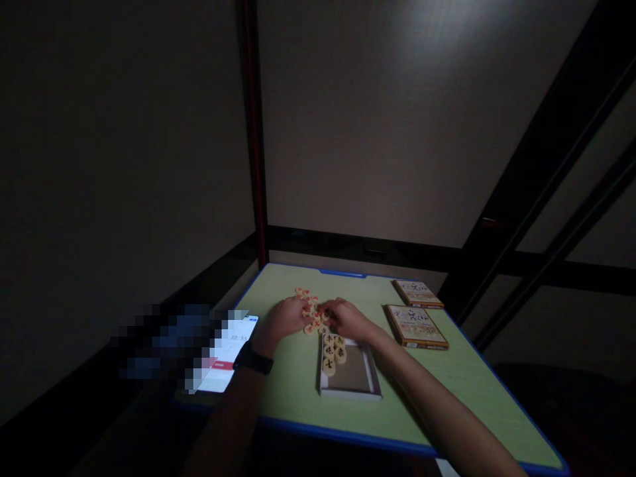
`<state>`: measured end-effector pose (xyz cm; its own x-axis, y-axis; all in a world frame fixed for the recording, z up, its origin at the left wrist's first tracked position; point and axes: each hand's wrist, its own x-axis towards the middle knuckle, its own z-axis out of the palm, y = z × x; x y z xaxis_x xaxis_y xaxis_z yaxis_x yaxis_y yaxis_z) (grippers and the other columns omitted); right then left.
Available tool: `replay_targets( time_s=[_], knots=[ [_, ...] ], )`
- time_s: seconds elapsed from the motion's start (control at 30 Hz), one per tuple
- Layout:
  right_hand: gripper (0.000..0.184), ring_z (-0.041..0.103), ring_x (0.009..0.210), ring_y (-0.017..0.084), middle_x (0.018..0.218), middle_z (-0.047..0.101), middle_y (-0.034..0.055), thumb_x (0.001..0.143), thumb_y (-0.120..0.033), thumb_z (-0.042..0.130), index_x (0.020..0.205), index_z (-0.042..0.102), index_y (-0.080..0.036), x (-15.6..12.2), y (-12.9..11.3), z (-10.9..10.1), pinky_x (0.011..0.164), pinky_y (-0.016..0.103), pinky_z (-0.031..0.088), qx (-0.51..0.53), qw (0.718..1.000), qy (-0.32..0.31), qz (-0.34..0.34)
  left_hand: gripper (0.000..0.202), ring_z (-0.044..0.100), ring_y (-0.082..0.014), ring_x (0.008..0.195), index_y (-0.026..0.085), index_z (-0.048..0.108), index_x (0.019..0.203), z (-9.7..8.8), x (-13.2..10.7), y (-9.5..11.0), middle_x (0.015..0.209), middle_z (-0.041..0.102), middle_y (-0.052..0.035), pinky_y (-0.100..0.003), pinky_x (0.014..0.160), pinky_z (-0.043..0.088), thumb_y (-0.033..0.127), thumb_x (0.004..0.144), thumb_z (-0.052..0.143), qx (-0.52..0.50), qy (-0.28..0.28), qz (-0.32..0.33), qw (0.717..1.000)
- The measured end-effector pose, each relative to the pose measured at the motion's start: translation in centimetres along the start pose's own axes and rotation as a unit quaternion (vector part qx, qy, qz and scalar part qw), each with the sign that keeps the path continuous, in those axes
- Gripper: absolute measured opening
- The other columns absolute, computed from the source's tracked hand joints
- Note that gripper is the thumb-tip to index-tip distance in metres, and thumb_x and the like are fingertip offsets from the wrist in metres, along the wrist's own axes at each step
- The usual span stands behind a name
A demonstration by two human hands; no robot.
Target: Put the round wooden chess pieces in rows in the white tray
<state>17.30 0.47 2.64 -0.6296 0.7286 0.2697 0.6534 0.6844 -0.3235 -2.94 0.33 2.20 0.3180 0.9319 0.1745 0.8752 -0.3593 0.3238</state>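
Observation:
A heap of round wooden game pieces (308,299) with red and black characters lies on a small green table (437,384) with a blue rim. My left hand (284,318) rests on the left side of the heap, fingers curled over some pieces. My right hand (348,319) is on the right side, fingers bent onto the pieces. Just in front of the hands stands a shallow open box (354,379) with several pieces (332,350) laid in its far end. A black watch (253,358) is on my left wrist.
A phone (227,354) with a lit screen lies at the table's left edge. Two flat printed boxes (416,326) (417,293) lie at the right. A dark post rises behind the table's far left corner, and dark beams slant at the right. The room is dim.

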Motion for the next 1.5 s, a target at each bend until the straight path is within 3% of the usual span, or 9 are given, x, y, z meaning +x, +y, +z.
replay_targets(
  time_s=[0.1,0.23,0.33,0.4,0.53,0.63,0.73,1.2,1.5],
  knots=[
    [0.037,0.064,0.094,0.022,0.101,0.074,0.0093,0.076,-0.001,0.060,0.108,0.070,-0.017,-0.1,0.2,0.3,0.086,0.032,0.045,-0.001,1.000,0.018,-0.014,0.019,0.066,-0.0225,0.090,0.019,0.074,0.094,-0.2,-0.1,0.0,0.097,0.074,-0.0084,-0.029,0.080,0.046,0.028,0.080,0.065,-0.010,0.013,0.007,1.000],
    [0.036,0.062,0.096,0.022,0.104,0.073,0.0094,0.079,0.000,0.057,0.110,0.067,-0.017,-0.2,0.7,0.5,0.088,0.034,0.045,0.009,0.997,0.076,-0.019,0.020,0.065,-0.0191,0.085,0.020,0.073,0.086,-0.3,0.3,-0.4,0.091,0.073,-0.0068,-0.027,0.079,0.045,0.026,0.088,0.054,-0.049,0.052,0.021,0.997],
    [0.033,0.060,0.095,0.023,0.103,0.071,0.0105,0.083,-0.003,0.056,0.111,0.064,-0.017,-0.4,0.6,0.3,0.087,0.036,0.047,0.013,0.990,0.138,-0.035,0.028,0.064,-0.0184,0.086,0.019,0.070,0.081,0.0,1.0,-0.6,0.088,0.072,-0.0068,-0.028,0.081,0.045,0.027,0.093,0.046,-0.132,0.095,0.009,0.987],
    [0.030,0.059,0.094,0.024,0.104,0.070,0.0110,0.087,-0.009,0.055,0.115,0.062,-0.018,-0.4,0.0,0.2,0.085,0.037,0.047,0.021,0.981,0.186,-0.055,0.033,0.062,-0.0173,0.082,0.018,0.066,0.078,0.4,1.3,-0.5,0.082,0.069,-0.0054,-0.027,0.077,0.046,0.036,0.095,0.045,-0.249,0.090,0.006,0.964],
    [0.030,0.059,0.096,0.024,0.109,0.069,0.0114,0.093,-0.016,0.051,0.122,0.058,-0.020,-0.5,-1.8,-0.3,0.086,0.039,0.048,0.039,0.961,0.257,-0.098,0.048,0.047,-0.0103,0.053,0.017,0.054,0.073,0.7,1.3,0.2,0.060,0.051,0.0031,-0.022,0.052,0.038,0.063,0.088,0.049,-0.477,-0.020,0.014,0.879],
    [0.030,0.059,0.097,0.025,0.111,0.069,0.0117,0.095,-0.019,0.050,0.124,0.057,-0.020,-0.6,-2.7,-0.5,0.088,0.041,0.048,0.041,0.953,0.282,-0.107,0.053,0.034,-0.0061,0.045,0.019,0.046,0.071,0.5,0.9,0.8,0.054,0.038,0.0079,-0.020,0.044,0.026,0.070,0.083,0.053,-0.553,-0.056,0.015,0.831],
    [0.028,0.060,0.097,0.025,0.109,0.070,0.0117,0.095,-0.023,0.052,0.122,0.059,-0.020,-0.7,-2.9,-0.5,0.088,0.043,0.048,0.033,0.950,0.294,-0.096,0.052,0.031,-0.0049,0.044,0.019,0.046,0.072,0.1,0.7,1.3,0.054,0.035,0.0088,-0.020,0.043,0.022,0.068,0.083,0.056,-0.586,-0.064,0.016,0.808],
    [0.015,0.058,0.091,0.024,0.098,0.069,0.0098,0.094,-0.024,0.053,0.106,0.063,-0.020,-1.2,-3.6,-1.1,0.084,0.040,0.049,0.001,0.945,0.308,-0.112,0.052,0.031,-0.0045,0.043,0.019,0.046,0.077,-0.7,0.3,1.8,0.053,0.038,0.0096,-0.020,0.041,0.021,0.069,0.081,0.058,-0.573,-0.067,0.038,0.816],
    [0.018,0.062,0.088,0.024,0.097,0.070,0.0121,0.096,-0.025,0.050,0.108,0.062,-0.018,-1.8,-4.3,-2.1,0.083,0.040,0.052,-0.025,0.950,0.293,-0.103,0.054,0.039,-0.0050,0.041,0.017,0.052,0.085,-0.5,0.3,1.8,0.053,0.044,0.0081,-0.019,0.040,0.021,0.071,0.081,0.055,-0.578,-0.087,0.019,0.811]
  ],
)
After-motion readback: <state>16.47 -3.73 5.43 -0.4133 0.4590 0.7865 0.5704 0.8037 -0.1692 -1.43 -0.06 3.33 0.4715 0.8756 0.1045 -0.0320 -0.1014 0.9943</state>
